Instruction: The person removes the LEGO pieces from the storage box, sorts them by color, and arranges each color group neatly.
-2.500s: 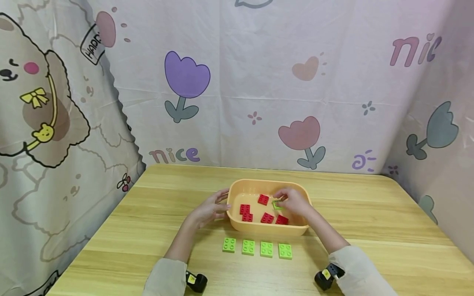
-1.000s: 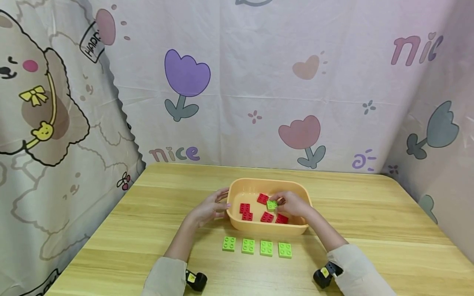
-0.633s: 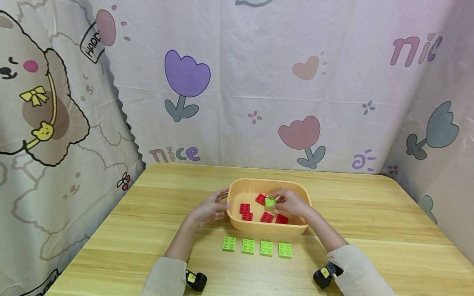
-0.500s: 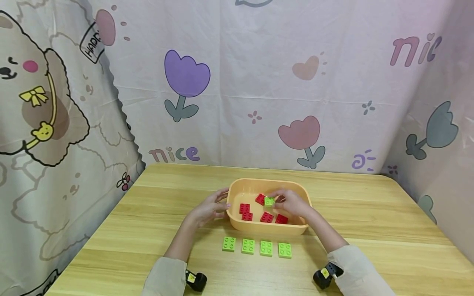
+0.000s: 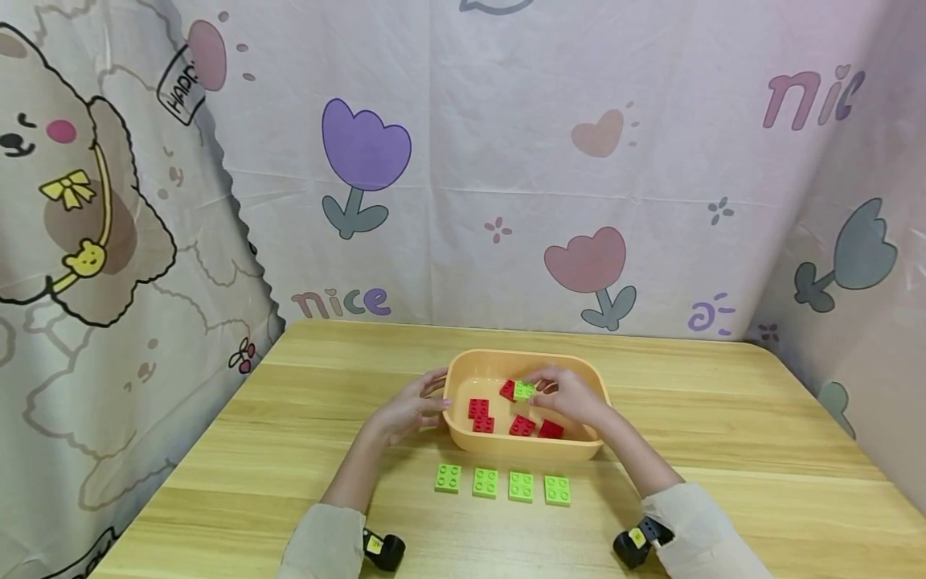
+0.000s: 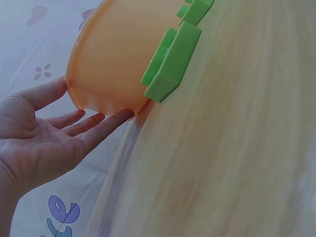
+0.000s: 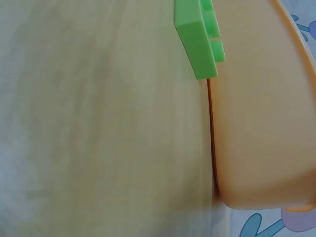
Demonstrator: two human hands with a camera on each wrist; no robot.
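An orange plastic basin stands on the table. At its left end, my left hand rests its thumb at the rim and lays fairly straight fingers against the outer wall; the left wrist view has this hand close up. My right hand reaches in over the right side and pinches a green toy brick between thumb and index finger. That brick overlaps a red brick beside it. Other red bricks lie on the basin floor. The right wrist view does not include the right hand.
Several green bricks lie in a row on the wooden table in front of the basin. A printed curtain hangs behind and at both sides. Small black wrist cameras sit at both cuffs.
The right hand has brought the green brick leftward and slightly back inside the basin. The red brick beside it has shifted a little left. My left hand has stayed at the basin's end.
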